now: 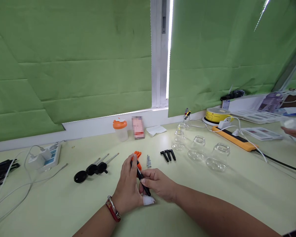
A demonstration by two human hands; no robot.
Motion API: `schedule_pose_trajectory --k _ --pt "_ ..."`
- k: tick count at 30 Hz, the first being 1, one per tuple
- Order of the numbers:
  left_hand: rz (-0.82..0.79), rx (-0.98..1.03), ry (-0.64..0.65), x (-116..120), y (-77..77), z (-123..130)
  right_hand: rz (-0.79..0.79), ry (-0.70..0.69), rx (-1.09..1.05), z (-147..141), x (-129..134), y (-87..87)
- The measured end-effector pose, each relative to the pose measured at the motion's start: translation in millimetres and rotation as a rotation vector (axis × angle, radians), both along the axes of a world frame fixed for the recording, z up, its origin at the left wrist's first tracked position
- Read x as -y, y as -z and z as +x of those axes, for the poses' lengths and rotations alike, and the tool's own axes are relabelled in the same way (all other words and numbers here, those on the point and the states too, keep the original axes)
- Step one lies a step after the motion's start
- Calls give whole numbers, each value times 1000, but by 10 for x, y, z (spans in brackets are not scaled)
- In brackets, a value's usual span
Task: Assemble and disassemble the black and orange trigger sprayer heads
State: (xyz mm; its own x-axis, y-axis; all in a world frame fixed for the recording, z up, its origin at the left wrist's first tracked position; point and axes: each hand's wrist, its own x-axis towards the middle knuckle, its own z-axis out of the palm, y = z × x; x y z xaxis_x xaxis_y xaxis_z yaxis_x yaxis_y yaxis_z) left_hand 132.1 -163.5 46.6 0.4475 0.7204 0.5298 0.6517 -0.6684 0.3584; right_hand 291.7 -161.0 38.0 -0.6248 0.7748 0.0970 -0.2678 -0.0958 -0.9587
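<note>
Both my hands are on a slender black handle-like piece (145, 188) with a light or metallic stretch near its middle; its exact kind is not clear. My left hand (128, 186) is curled along its upper end, white tape around the thumb. The fingers of my right hand (159, 184) pinch its lower part. Just beyond my left fingers lie orange plastic parts (138, 155), partly covered by that hand. Metal screws (148, 161) rest right of them, then three black bent handles (168, 155). To the left sit several black round parts with metal rods (91, 169).
Glass jars (218, 157) stand to the right, before an orange power strip (234, 138). An orange-lidded cup (120, 129) and folded tissue (156, 130) are at the back. White cables trail from a power strip (50, 158) at left. Another person's hand (295, 133) shows far right.
</note>
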Motion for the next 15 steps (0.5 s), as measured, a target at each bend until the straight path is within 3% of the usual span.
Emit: schedule_pose_trajectory --k 15 --pt "-33 -12 -26 40 -27 13 -47 -1 -35 -37 32 -35"
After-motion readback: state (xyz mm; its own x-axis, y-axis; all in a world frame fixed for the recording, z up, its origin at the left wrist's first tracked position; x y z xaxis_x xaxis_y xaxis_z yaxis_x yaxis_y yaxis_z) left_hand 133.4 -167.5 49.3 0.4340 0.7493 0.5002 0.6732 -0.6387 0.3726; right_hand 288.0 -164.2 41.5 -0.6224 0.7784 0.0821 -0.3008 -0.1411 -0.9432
